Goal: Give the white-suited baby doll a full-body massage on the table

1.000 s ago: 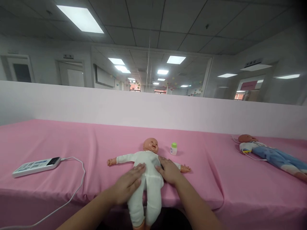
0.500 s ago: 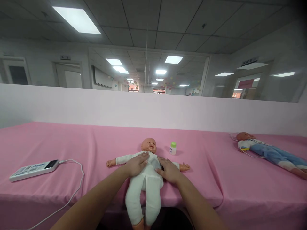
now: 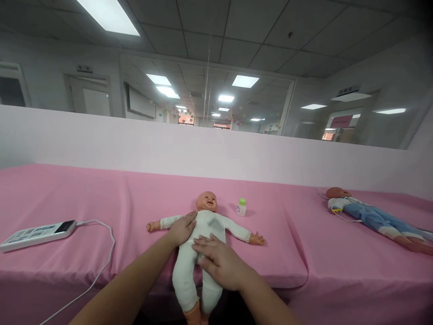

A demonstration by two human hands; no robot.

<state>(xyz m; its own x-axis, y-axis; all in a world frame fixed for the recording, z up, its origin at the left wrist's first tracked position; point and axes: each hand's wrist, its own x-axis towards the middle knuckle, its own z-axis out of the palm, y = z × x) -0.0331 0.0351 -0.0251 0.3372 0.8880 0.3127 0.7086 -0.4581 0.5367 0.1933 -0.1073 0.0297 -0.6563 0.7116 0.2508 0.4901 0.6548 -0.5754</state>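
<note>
A baby doll (image 3: 207, 222) in a white cloth suit lies on its back, arms spread, feet toward me over the table's front edge. My left hand (image 3: 183, 229) rests open along the left side of the doll's chest, fingers together and stretched out. Across the lower belly and hips lies my right hand (image 3: 221, 261), open, palm down, its fingers pointing left. A small white bottle with a green cap (image 3: 241, 207) stands upright beside the doll's head, apart from both hands.
Pink cloth covers the table (image 3: 277, 243). At the left lies a white handheld device (image 3: 39, 235) with a cable hanging over the front edge. Another doll in blue trousers (image 3: 375, 219) lies at the right, with thin tubing. A low white wall (image 3: 203, 151) under glass runs behind.
My right hand has slid from the right side of the doll's chest down and left onto its lower belly. My left hand stays beside the chest. The view has shifted slightly.
</note>
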